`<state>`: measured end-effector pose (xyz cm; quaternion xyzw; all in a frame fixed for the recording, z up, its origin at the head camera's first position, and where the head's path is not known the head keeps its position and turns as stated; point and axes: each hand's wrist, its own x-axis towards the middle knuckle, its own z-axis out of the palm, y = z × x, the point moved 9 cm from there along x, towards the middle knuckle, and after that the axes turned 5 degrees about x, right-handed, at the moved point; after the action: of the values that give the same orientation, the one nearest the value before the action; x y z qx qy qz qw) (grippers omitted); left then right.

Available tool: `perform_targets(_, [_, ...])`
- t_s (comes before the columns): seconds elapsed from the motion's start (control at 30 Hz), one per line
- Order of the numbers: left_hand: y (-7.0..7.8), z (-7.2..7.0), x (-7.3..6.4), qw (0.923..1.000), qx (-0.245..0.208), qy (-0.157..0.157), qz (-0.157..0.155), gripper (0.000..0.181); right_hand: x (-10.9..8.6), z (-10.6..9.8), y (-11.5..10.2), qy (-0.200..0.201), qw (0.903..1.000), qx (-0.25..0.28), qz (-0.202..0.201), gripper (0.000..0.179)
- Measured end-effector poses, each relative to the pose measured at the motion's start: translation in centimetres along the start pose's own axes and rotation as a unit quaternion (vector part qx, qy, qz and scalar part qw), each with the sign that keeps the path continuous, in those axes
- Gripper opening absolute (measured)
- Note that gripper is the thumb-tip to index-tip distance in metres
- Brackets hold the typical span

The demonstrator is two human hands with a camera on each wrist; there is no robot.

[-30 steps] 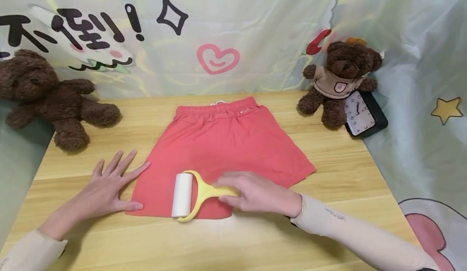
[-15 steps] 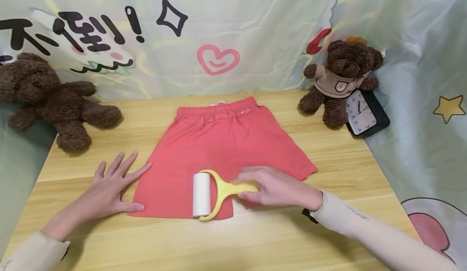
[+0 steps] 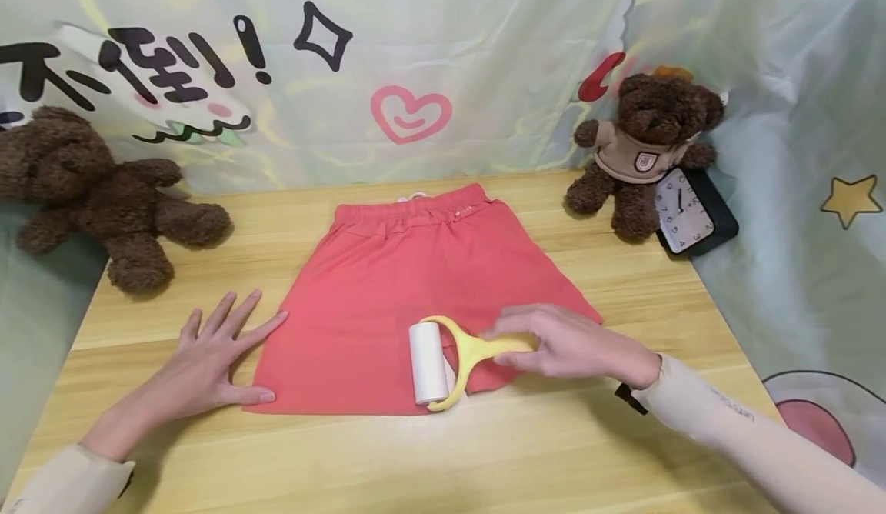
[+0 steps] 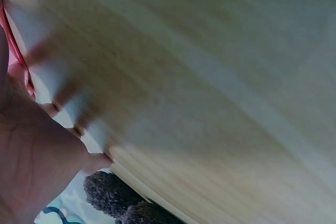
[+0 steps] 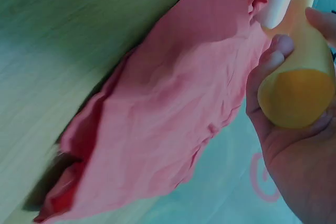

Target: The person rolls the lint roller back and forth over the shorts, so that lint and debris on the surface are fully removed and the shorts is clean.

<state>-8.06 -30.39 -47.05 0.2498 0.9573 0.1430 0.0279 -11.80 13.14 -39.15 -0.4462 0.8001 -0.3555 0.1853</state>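
Note:
Red shorts [image 3: 388,283] lie flat on the wooden table, waistband to the back and leg openings toward the person. My right hand [image 3: 561,341] grips the yellow handle of a lint roller [image 3: 428,362]. Its white cylinder sits across the inner edge of the left leg, by the gap between the legs. In the right wrist view, fingers and thumb wrap round the handle [image 5: 299,87]. My left hand [image 3: 208,352] lies spread on the table, with its thumb and index fingertips at the left edge of the shorts. In the left wrist view this hand [image 4: 42,150] shows fingers extended over the wood.
A brown teddy bear [image 3: 104,191] leans at the back left. Another bear in a beige shirt [image 3: 644,152] sits at the back right, with a black-framed clock [image 3: 694,214] beside it. Printed curtains [image 3: 484,60] hang behind and along the sides of the wooden table [image 3: 332,460].
The right hand has moved the lint roller rightward across the lower left leg of the shorts to its inner edge. The left hand has stayed in place.

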Motion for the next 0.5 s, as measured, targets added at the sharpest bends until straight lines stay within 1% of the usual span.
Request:
perform_targets(0.13, [0.1, 0.0, 0.1, 1.0000, 0.004, 0.001, 0.007, 0.114, -0.7, -0.6, 0.5, 0.004, 0.9996, 0.005, -0.027, 0.028])
perform_targets(0.2, [0.1, 0.0, 0.1, 0.9999, 0.006, 0.002, 0.009, 0.114, -1.0, -0.9, 0.6, 0.005, 0.9994, 0.004, -0.033, 0.027])
perform_targets(0.5, [0.1, 0.1, 0.1, 0.9999, 0.005, 0.002, 0.009, 0.114, -2.5, -2.1, 1.4, 0.006, 0.9996, 0.015, -0.022, 0.024])
